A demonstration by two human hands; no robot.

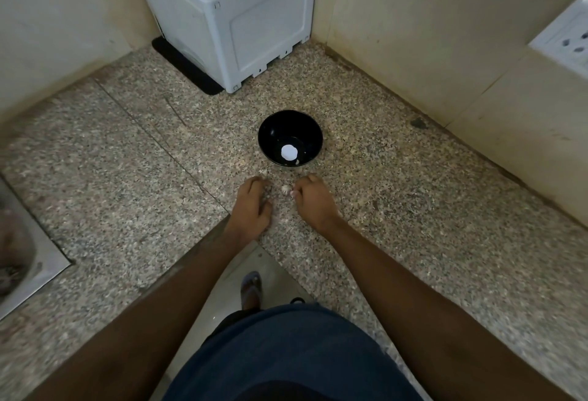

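resting on the counter (127, 178), my right hand (313, 202), fingers curled, pinching or not i cannot tell, lies just right of the small pale clove (285, 189), nearer than my loosely curled, empty left hand (251, 206).

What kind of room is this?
Most likely a kitchen. A speckled granite counter fills a tiled corner, with a stainless steel sink set into it on the left, a round black bowl standing on it and a white boxy appliance at the back.
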